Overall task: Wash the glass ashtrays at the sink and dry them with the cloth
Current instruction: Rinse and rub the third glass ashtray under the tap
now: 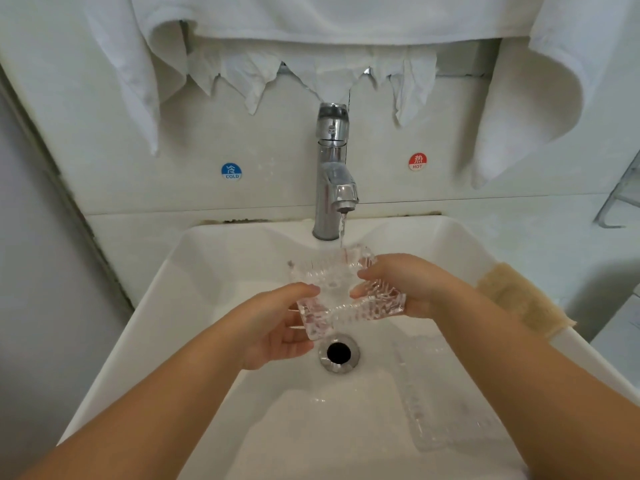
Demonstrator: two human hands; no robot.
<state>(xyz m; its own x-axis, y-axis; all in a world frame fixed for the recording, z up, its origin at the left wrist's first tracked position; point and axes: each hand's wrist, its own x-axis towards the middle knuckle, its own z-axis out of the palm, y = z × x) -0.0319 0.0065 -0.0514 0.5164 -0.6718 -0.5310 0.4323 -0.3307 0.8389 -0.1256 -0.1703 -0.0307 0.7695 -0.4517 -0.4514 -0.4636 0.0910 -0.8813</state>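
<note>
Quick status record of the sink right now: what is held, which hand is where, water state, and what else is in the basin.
held item: clear textured glass ashtray, tilted under the tap stream
left hand: grips the ashtray's near left corner
right hand: grips its right side
chrome tap: running, thin stream lands on the ashtray
white sink basin: wet, round metal drain open
second clear glass ashtray: lying in the basin at right
beige sponge: on the right rim

White tiled wall (pixel 242 140) behind, with a blue cold sticker (pixel 231 171) to the left and a red hot sticker (pixel 417 161) to the right. White towels (pixel 540 109) hang from above. A metal rack (pixel 620 199) shows at the right edge. Dark grime lines the wall's lower joint. Light is soft and even
</note>
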